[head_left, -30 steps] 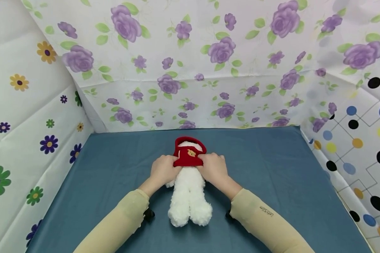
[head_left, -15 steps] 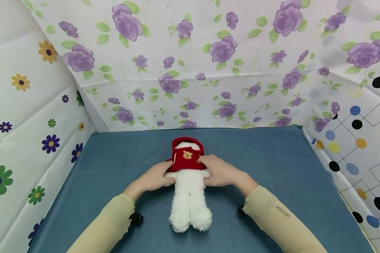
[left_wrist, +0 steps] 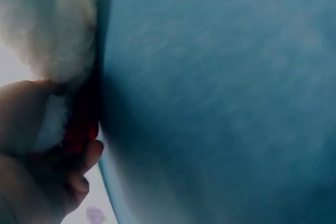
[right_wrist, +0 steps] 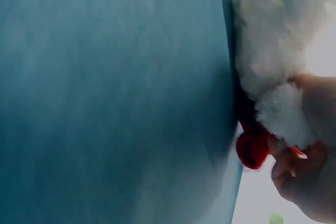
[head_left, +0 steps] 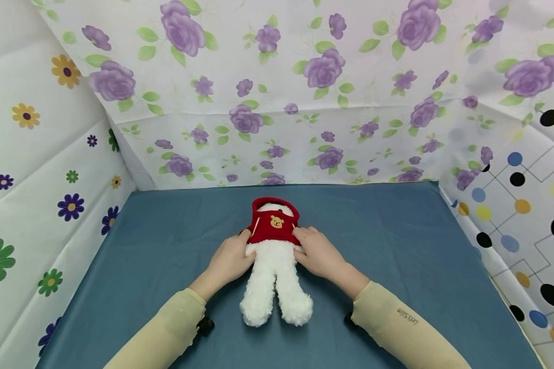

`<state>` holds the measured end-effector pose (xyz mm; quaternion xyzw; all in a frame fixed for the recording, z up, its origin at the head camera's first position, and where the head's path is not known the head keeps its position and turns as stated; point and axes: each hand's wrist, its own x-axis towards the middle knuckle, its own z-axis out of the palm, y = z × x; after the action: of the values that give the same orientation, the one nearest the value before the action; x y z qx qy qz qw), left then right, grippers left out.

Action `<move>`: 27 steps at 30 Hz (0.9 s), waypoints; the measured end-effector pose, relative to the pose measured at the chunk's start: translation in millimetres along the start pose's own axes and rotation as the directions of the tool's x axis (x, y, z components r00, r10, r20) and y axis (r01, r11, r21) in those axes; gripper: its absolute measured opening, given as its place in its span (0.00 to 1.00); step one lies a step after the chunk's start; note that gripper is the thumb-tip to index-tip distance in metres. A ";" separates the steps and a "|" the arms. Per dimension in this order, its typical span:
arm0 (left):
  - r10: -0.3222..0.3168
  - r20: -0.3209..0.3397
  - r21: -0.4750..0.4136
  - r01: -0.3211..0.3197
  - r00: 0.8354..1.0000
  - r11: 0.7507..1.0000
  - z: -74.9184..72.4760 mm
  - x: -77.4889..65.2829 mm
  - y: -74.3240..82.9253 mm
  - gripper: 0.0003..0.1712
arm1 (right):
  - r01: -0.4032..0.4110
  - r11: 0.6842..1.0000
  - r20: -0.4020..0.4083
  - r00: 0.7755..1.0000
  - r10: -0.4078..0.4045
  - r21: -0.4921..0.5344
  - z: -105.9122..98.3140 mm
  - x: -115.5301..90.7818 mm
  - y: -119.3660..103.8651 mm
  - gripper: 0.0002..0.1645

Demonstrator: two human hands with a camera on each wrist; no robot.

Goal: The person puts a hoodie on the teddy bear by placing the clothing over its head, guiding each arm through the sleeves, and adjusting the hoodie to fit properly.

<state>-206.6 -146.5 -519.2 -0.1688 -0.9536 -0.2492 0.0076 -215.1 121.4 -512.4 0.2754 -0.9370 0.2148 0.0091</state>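
Observation:
A white fluffy plush toy (head_left: pixel 275 266) lies on its back on the blue tabletop, legs toward the person and slightly spread. It wears a red hoodie (head_left: pixel 264 231) with a tan bear face and white drawstrings, the hood round its head. My left hand (head_left: pixel 231 257) grips the toy's side by the hoodie's hem, thumb on the white plush. On the other side my right hand (head_left: pixel 320 252) holds the toy the same way. The right wrist view shows a white paw (right_wrist: pixel 283 114) between thumb and fingers, beside a red sleeve end (right_wrist: pixel 252 149).
The blue-covered table (head_left: pixel 388 220) reaches back to a curtain with purple roses (head_left: pixel 325 68). A daisy-print sheet (head_left: pixel 71 207) stands on the left, a dotted sheet (head_left: pixel 522 206) on the right.
Both hands shifted from the hoodie's front hem outward to the toy's sides, by its arms. The hoodie's front now lies flatter with its bear face centred, and the legs have spread apart.

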 end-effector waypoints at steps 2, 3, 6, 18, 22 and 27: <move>-0.030 -0.047 -0.016 0.030 0.998 0.999 3.3 -0.7 1.7 0.13 | -0.020 1.000 -0.037 0.999 0.020 -0.006 2.8 -1.6 -3.2 0.02; -0.044 -0.066 -0.022 0.042 0.997 0.999 4.7 -0.8 2.2 0.12 | -0.030 1.000 -0.058 0.998 0.029 -0.010 4.2 -2.4 -4.5 0.02; -0.080 -0.108 -0.056 0.074 0.991 0.996 6.9 -0.1 3.6 0.05 | -0.052 0.998 -0.114 0.992 0.050 -0.018 6.5 -4.6 -8.7 0.03; -0.070 0.024 -0.330 0.074 0.997 0.941 -4.4 -1.2 -17.9 0.11 | -0.076 0.994 -0.039 0.996 0.079 0.072 -1.6 -4.0 -2.4 0.11; 0.000 0.099 -0.379 0.037 0.995 0.925 -12.5 -3.8 -20.6 0.10 | -0.025 0.988 0.073 0.997 0.014 0.150 -7.1 -5.1 7.1 0.20; 0.040 0.111 -0.378 0.006 0.993 0.926 -15.9 -4.8 -23.0 0.11 | -0.005 0.981 0.179 0.983 -0.030 0.195 -18.1 -5.8 12.0 0.31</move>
<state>-210.6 -174.5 -516.6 -0.1896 -0.8851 -0.4176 -0.0787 -218.3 140.8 -501.6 0.2992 -0.9067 0.2794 -0.1017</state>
